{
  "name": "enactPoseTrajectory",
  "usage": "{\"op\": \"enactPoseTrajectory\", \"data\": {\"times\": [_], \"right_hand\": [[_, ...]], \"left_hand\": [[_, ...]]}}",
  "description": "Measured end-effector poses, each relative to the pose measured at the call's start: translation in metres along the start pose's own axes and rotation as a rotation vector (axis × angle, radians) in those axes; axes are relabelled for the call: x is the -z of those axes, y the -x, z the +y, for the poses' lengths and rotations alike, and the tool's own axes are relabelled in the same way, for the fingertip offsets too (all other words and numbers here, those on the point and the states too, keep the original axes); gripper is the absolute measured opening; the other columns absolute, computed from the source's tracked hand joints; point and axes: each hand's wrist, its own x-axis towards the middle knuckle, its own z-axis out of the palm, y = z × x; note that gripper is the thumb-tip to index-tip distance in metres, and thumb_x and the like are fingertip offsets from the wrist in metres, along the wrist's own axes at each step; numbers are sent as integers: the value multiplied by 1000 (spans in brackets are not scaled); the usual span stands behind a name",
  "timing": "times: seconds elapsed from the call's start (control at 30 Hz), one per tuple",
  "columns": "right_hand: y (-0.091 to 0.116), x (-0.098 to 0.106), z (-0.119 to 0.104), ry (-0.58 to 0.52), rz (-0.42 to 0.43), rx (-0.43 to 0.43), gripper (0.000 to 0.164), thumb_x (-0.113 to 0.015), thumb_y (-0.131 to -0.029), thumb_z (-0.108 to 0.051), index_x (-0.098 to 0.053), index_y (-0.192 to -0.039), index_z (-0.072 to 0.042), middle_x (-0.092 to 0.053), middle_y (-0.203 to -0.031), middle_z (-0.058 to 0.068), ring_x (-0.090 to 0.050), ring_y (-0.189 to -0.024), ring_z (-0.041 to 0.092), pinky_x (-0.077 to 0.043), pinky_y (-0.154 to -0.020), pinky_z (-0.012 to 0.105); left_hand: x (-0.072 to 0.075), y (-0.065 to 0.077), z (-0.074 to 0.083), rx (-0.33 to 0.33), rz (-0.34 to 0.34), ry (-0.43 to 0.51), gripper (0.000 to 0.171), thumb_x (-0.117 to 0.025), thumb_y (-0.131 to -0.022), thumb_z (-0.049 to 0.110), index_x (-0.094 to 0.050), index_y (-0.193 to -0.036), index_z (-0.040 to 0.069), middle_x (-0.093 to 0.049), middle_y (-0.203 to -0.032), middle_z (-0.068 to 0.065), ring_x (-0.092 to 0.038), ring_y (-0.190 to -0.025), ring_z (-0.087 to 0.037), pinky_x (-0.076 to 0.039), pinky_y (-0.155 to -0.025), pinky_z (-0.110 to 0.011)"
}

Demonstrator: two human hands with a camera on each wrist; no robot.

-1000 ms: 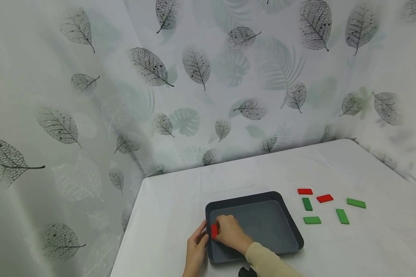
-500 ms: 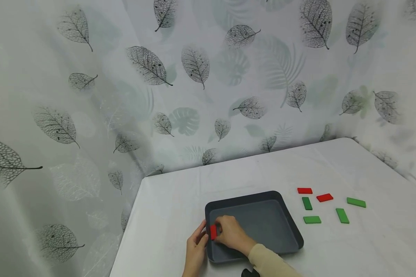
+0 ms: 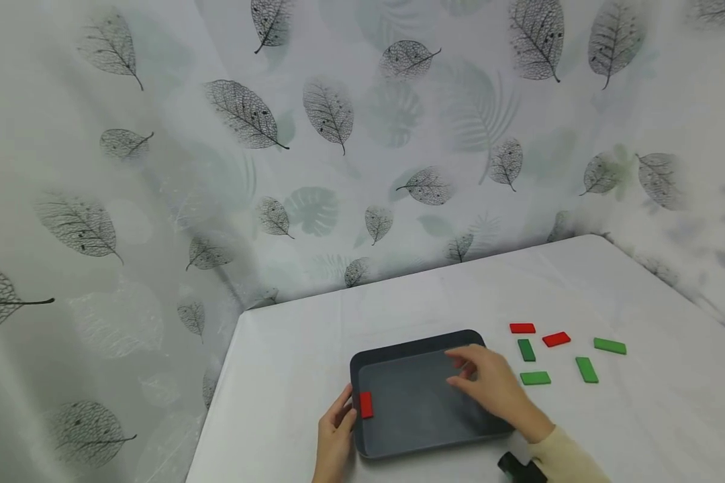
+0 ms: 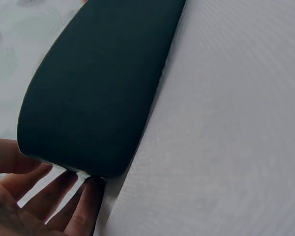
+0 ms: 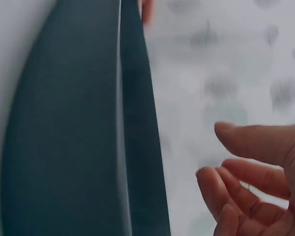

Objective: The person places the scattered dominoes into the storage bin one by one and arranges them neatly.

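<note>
A flat red block (image 3: 366, 404) lies inside the dark grey baking tray (image 3: 417, 409), along its left wall. My left hand (image 3: 333, 439) rests against the outside of that wall. In the left wrist view, its fingertips (image 4: 93, 184) touch the tray's outer side, with the fingers fairly straight. Over the right part of the tray hovers my right hand (image 3: 489, 381), with thumb and index finger apart. The right wrist view has this hand (image 5: 258, 182) holding nothing, its fingers loosely bent, beside the tray's wall (image 5: 142, 123).
Right of the tray, several flat blocks lie scattered on the white table (image 3: 296, 376): two red ones (image 3: 522, 328) and several green ones, including a darker green block (image 3: 526, 350) and a lighter green block (image 3: 587, 369). A leaf-patterned curtain (image 3: 362, 134) hangs behind the table.
My right hand has let go of the red block by the tray's left wall and moved right, above the tray. The left hand stays at the tray's side. The head view has shifted slightly.
</note>
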Motion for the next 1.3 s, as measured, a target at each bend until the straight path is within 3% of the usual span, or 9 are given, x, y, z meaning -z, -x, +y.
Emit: {"op": "enactPoseTrajectory", "data": {"times": [0.13,0.33,0.43,0.57,0.9,1.3], "right_hand": [[10,43,42,54,-4,-67,48,-84,-71,-10,-67,-116,-2,-68,-95,8,-63,-73,9,-52,-61,22],[27,99,108,124,-141,-237,67,-84,-71,-14,-56,-130,0,-60,-112,22,-64,-89,31,-53,-65,33],[32,118,135,157,-197,-298,76,-85,-71,-16,-50,-134,4,-52,-117,31,-60,-93,39,-55,-67,46],[40,131,160,167,-226,-332,80,-85,-69,-16,-47,-134,10,-51,-119,36,-60,-94,40,-54,-72,49],[44,132,175,173,-207,-394,68,-84,-71,-22,-57,-126,7,-56,-116,30,-55,-89,20,-45,-67,29],[38,131,178,204,-249,-408,62,-85,-70,-21,-62,-119,7,-57,-109,26,-54,-84,20,-44,-65,28]], "left_hand": [[1,0,0,-1,-7,-1,50,-46,-97,0,-41,-147,1,-39,-152,-22,-45,-134,-42,-48,-103,-48],[1,-2,-1,-3,-11,2,50,-46,-97,-1,-40,-147,0,-39,-152,-21,-45,-134,-41,-48,-104,-46],[2,-2,-1,-10,-13,0,50,-46,-97,-1,-40,-147,0,-39,-152,-23,-46,-133,-41,-48,-104,-45],[2,-2,-2,0,-14,0,50,-47,-97,0,-41,-147,0,-40,-151,-23,-46,-133,-40,-49,-103,-45],[2,-3,-3,20,-3,25,49,-48,-97,2,-42,-146,3,-40,-151,-23,-46,-133,-39,-48,-104,-45],[2,-3,-3,-1,7,26,49,-48,-97,-1,-43,-145,1,-42,-150,-24,-48,-131,-39,-49,-103,-45]]}}
